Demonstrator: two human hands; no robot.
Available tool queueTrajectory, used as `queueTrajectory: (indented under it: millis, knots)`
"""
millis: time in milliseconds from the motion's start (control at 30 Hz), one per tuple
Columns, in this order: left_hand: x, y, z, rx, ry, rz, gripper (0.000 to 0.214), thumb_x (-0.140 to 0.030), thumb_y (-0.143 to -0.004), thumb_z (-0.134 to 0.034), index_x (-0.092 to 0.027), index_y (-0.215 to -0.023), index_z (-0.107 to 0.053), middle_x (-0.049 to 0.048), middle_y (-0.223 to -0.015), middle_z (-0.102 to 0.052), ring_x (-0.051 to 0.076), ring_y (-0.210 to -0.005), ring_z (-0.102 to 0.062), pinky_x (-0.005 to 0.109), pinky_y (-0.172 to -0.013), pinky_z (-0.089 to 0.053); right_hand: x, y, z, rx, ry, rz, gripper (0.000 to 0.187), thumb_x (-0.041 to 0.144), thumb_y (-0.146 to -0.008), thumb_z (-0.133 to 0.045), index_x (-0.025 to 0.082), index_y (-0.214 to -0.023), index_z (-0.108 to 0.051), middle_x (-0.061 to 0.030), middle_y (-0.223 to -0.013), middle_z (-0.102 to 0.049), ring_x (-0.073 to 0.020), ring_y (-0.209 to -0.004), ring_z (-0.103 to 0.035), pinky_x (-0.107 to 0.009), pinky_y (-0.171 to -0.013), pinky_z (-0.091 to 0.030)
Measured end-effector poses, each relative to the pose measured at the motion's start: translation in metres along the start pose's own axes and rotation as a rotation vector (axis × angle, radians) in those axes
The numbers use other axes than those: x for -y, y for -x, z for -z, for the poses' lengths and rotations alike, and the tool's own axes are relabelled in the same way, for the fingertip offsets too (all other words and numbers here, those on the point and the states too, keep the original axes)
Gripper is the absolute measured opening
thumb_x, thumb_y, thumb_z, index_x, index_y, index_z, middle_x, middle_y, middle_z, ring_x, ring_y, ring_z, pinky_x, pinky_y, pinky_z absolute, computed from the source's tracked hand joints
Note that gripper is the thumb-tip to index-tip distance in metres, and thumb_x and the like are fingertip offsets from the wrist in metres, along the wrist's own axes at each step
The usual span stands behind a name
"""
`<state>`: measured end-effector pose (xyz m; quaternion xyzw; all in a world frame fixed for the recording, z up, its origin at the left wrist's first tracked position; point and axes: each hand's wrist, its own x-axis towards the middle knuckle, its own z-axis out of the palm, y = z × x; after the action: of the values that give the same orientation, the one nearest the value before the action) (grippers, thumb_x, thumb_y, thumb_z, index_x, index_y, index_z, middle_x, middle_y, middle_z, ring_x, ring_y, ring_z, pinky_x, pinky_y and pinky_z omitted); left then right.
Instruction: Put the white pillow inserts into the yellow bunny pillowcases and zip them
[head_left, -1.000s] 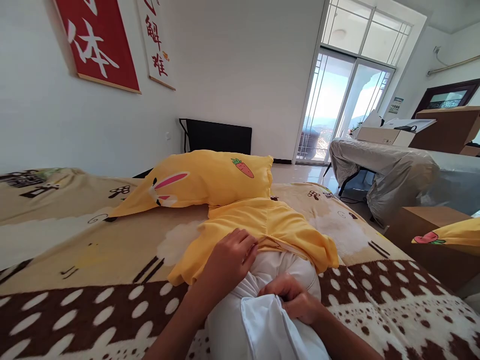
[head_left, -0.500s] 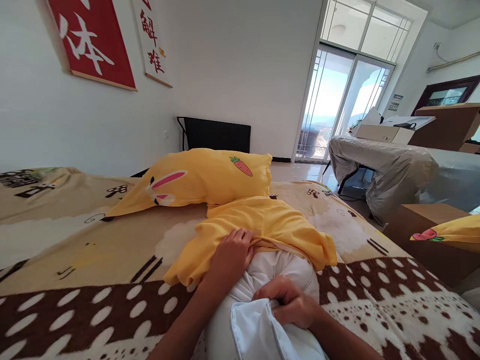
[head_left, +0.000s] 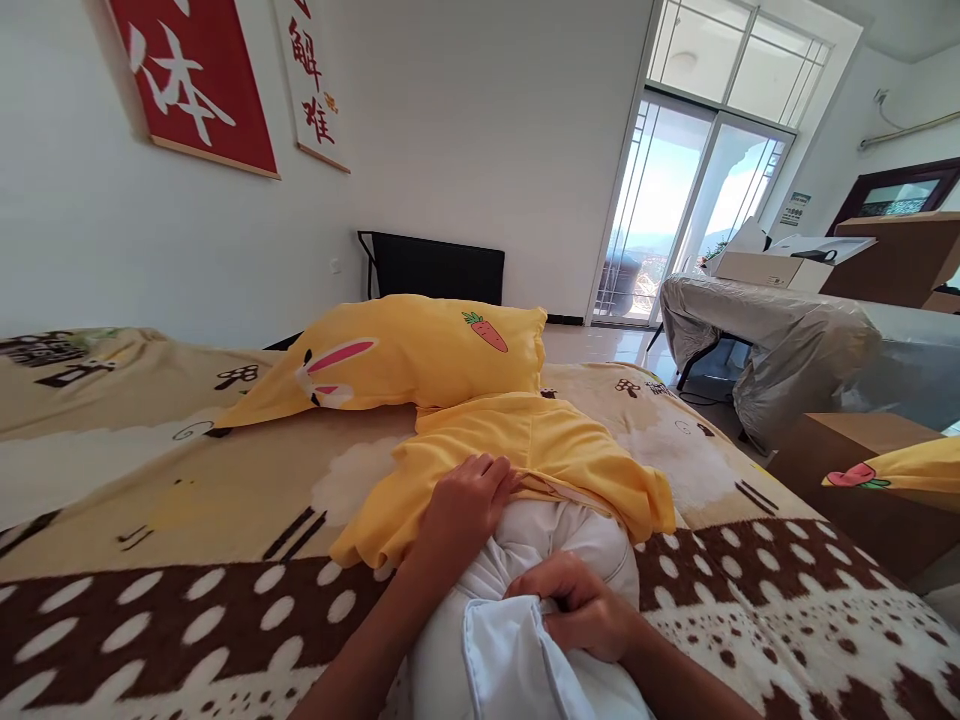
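A white pillow point(head_left: 559, 535) lies on the bed in front of me, its far end inside a yellow pillowcase point(head_left: 540, 450). My left hand point(head_left: 465, 510) is closed on the open edge of that yellow pillowcase, at the pillow's left side. My right hand point(head_left: 581, 605) pinches the white pillow's bunched near end, with a loose white fold point(head_left: 510, 665) below it. Behind lies a second pillow point(head_left: 405, 355) in a yellow cover with a rabbit and a carrot.
The bed carries a beige and brown blanket point(head_left: 187, 600) with white spots. To the right stand a table under grey plastic sheeting point(head_left: 787, 340) with cardboard boxes point(head_left: 892, 255), and a brown box point(head_left: 855, 470). A black chair back point(head_left: 439, 272) and a glass door point(head_left: 675, 210) are beyond.
Both hands keep their grip almost unchanged. The right hand drew the white pillow's end slightly left and toward me between the first frame and now; the view shifted a little.
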<state>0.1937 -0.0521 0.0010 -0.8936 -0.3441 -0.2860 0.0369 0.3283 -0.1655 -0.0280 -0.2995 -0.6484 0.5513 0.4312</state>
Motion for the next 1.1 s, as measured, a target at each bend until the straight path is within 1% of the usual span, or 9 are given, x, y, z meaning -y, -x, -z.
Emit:
queueTrajectory:
  millis: [133,267,400,600,700,833,933,1033,1100]
  knots:
    - [-0.002,-0.005,0.006,-0.025,-0.002,-0.072,0.026,-0.028,-0.096,-0.035,-0.017,-0.082,-0.055,0.0042,-0.082,-0.059,0.018,-0.078,-0.055,0.029,-0.068,-0.042,-0.007,-0.002,0.001,-0.016,-0.086,-0.036,0.04,0.048,-0.069,-0.069,0.015,-0.062,-0.049,0.0033,-0.059,-0.037,-0.0076,-0.057,-0.03,-0.023,-0.051,-0.02]
    - [-0.014,-0.017,0.01,0.085,-0.104,-0.113,0.015,-0.021,-0.089,-0.047,-0.018,-0.101,-0.056,0.0066,-0.097,-0.06,0.022,-0.091,-0.056,0.034,-0.076,-0.047,-0.008,-0.005,0.001,-0.008,-0.079,-0.046,0.044,0.053,-0.067,-0.07,0.015,-0.061,-0.049,0.0034,-0.057,-0.036,-0.0076,-0.057,-0.029,-0.023,-0.051,-0.018]
    - [-0.024,-0.029,0.007,0.154,-0.254,-0.116,0.015,-0.017,-0.084,-0.05,-0.017,-0.098,-0.057,0.0083,-0.095,-0.06,0.027,-0.09,-0.058,0.038,-0.07,-0.05,-0.004,-0.006,-0.001,-0.024,-0.098,-0.079,0.046,0.057,-0.065,-0.07,0.016,-0.062,-0.049,0.0034,-0.058,-0.036,-0.0083,-0.058,-0.03,-0.023,-0.051,-0.02]
    - [-0.02,-0.045,-0.009,0.072,-0.372,-0.184,0.019,-0.013,-0.086,-0.041,-0.015,-0.098,-0.055,0.0088,-0.088,-0.061,0.027,-0.078,-0.061,0.038,-0.059,-0.05,-0.006,-0.005,0.0,-0.006,-0.034,-0.062,0.049,0.059,-0.069,-0.067,0.017,-0.059,-0.043,0.0044,-0.057,-0.033,-0.0073,-0.056,-0.028,-0.024,-0.051,-0.019]
    - [-0.016,-0.051,-0.009,0.063,-0.4,-0.213,0.023,-0.007,-0.085,-0.037,-0.014,-0.094,-0.056,0.0088,-0.084,-0.061,0.027,-0.075,-0.062,0.037,-0.057,-0.048,-0.006,-0.005,0.002,-0.023,0.012,-0.024,0.05,0.061,-0.072,-0.063,0.017,-0.059,-0.043,0.0048,-0.056,-0.033,-0.0069,-0.055,-0.027,-0.025,-0.05,-0.018]
    - [-0.013,-0.055,0.006,0.095,-0.404,-0.267,0.024,-0.004,-0.08,-0.039,-0.017,-0.089,-0.056,0.0075,-0.083,-0.062,0.027,-0.072,-0.062,0.033,-0.053,-0.041,0.002,-0.005,0.0,-0.136,0.182,0.094,0.043,0.05,-0.08,-0.058,0.017,-0.058,-0.04,0.0057,-0.055,-0.029,-0.0067,-0.054,-0.025,-0.024,-0.05,-0.018]
    - [-0.013,-0.058,0.025,0.158,-0.342,-0.216,0.017,-0.01,-0.078,-0.043,-0.018,-0.084,-0.056,0.0062,-0.077,-0.063,0.025,-0.066,-0.061,0.03,-0.051,-0.031,0.01,-0.006,-0.004,-0.282,0.373,0.156,0.042,0.038,-0.083,-0.055,0.018,-0.055,-0.032,0.0062,-0.054,-0.025,-0.0068,-0.054,-0.024,-0.024,-0.052,-0.019]
    - [-0.015,-0.06,0.043,0.198,-0.134,-0.093,0.009,-0.015,-0.075,-0.047,-0.018,-0.075,-0.055,0.0028,-0.065,-0.06,0.02,-0.062,-0.056,0.028,-0.053,-0.028,0.012,-0.008,-0.005,-0.389,0.468,0.163,0.038,0.032,-0.082,-0.053,0.018,-0.055,-0.03,0.0063,-0.055,-0.025,-0.007,-0.055,-0.025,-0.023,-0.053,-0.02]
    - [-0.018,-0.059,0.051,0.192,0.092,-0.008,0.006,-0.017,-0.072,-0.049,-0.018,-0.071,-0.055,-0.0006,-0.059,-0.055,0.015,-0.058,-0.051,0.026,-0.055,-0.029,0.008,-0.011,-0.002,-0.414,0.436,0.161,0.033,0.031,-0.082,-0.051,0.019,-0.057,-0.032,0.0059,-0.057,-0.029,-0.0075,-0.056,-0.027,-0.023,-0.052,-0.022]
